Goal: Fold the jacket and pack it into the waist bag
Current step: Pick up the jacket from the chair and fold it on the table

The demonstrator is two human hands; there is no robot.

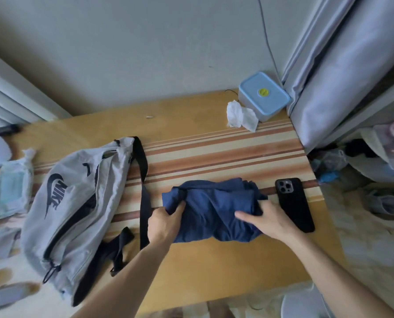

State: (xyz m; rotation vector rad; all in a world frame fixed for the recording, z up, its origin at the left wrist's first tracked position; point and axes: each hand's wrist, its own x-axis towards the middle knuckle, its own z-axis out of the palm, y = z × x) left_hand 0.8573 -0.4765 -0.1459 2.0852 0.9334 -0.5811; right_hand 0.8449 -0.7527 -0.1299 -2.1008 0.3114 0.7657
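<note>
Navy jacket, folded into a compact bundle, lies on the striped wooden table, centre-front. Left hand grips the bundle's left end, thumb over the top, fingers closed on the fabric. Right hand clasps the right end, fingers partly spread across the cloth. Grey waist bag lies to the left, near the jacket but apart, black strap between them. Black phone lies just right of the bundle.
</note>
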